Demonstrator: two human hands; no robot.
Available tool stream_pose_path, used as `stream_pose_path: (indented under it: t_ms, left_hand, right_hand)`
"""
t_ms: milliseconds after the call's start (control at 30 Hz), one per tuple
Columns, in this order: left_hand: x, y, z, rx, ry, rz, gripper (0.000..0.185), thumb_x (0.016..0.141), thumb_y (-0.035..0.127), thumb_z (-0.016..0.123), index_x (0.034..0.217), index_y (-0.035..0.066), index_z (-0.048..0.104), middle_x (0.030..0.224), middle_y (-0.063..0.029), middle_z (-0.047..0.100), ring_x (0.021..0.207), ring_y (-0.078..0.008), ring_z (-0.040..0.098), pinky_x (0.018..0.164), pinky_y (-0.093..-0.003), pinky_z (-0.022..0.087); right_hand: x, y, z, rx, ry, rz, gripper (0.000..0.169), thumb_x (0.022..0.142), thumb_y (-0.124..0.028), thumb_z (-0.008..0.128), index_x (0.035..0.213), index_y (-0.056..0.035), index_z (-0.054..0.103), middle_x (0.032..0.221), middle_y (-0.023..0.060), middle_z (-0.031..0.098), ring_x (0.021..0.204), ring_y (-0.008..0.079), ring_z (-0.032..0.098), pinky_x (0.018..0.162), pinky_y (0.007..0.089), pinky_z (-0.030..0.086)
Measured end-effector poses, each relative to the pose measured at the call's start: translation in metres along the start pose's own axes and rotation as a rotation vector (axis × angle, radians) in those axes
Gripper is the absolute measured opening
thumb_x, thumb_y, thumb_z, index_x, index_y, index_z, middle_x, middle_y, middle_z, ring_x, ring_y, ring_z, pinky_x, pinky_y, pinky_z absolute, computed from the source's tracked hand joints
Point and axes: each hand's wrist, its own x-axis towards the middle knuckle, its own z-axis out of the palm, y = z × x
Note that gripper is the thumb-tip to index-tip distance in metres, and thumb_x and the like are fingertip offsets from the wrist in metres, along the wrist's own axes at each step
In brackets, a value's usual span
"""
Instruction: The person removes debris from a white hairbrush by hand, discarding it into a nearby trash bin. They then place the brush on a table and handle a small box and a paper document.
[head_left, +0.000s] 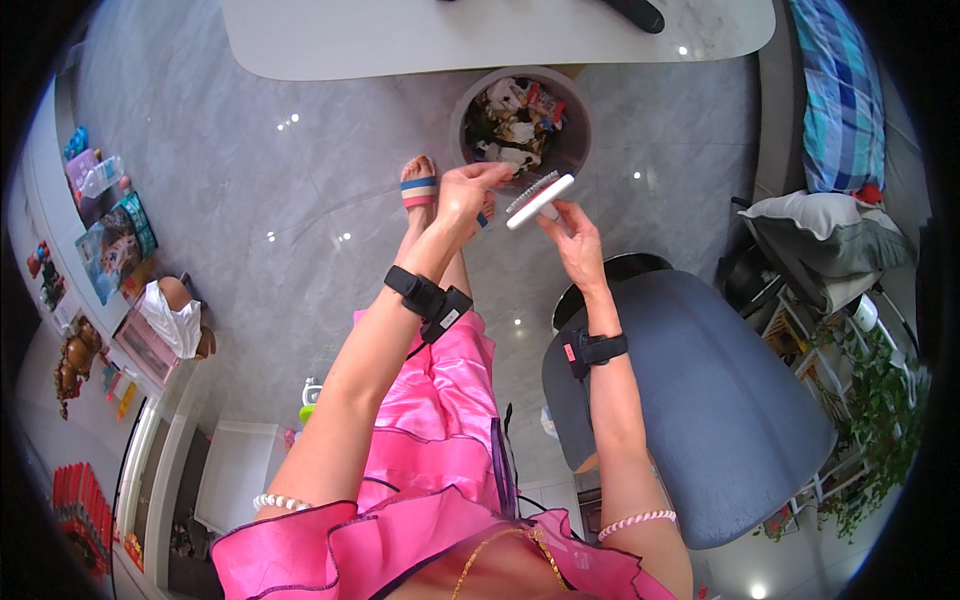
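My right hand (579, 244) grips the handle of a white slicker brush (540, 202). The brush is tilted, its fine wire bristles facing up and to the left. Just left of the bristles, my left hand (465, 191) has thumb and forefinger pinched together; whether anything thin is between them is too small to tell. Both hands are at the near side of a round grey trash bin (581, 112) on the floor. Inside it lie crumpled tissues (517, 133) and a red wrapper (546, 103).
A white table (487, 41) bearing a black object (637, 13) is beyond the bin. On my right stand a blue-grey chair (690, 405), a cushion (825, 232) and a leafy plant (870, 427). Packages (112, 240) line a cabinet on the left.
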Motion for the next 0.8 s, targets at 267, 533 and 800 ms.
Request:
stream_pose_path:
  t_ms: [267,533,800]
  left_hand:
    - [-0.018,0.005,0.020,0.201,0.000,0.124,0.023,0.081,0.021,0.069,0.091,0.001,0.072,0.084,-0.0070,0.070,0.071,-0.0102,0.060,0.064,-0.0252,0.046]
    - [0.008,-0.014,0.006,0.224,0.074,0.074,0.024,0.084,0.019,0.063,0.093,-0.003,0.067,0.082,-0.0050,0.063,0.070,-0.0113,0.054,0.062,-0.0257,0.045]
    - [0.043,-0.026,-0.012,0.143,0.077,0.028,0.017,0.083,0.019,0.058,0.076,0.003,0.061,0.069,0.0013,0.052,0.060,-0.0097,0.047,0.053,-0.0247,0.039]
  right_hand:
    - [-0.002,-0.018,0.003,-0.223,0.010,-0.012,0.029,0.083,-0.013,0.067,0.106,0.0028,0.059,0.099,0.0060,0.064,0.095,0.0116,0.057,0.085,0.0260,0.044]
    - [-0.002,-0.013,-0.001,-0.123,0.002,0.008,0.030,0.085,-0.014,0.066,0.109,0.0027,0.059,0.100,0.0055,0.064,0.096,0.0116,0.057,0.086,0.0255,0.043]
    - [0.003,0.009,-0.008,0.016,0.038,0.000,0.030,0.087,-0.014,0.064,0.111,0.0041,0.058,0.099,0.0060,0.064,0.092,0.0102,0.057,0.082,0.0245,0.044]
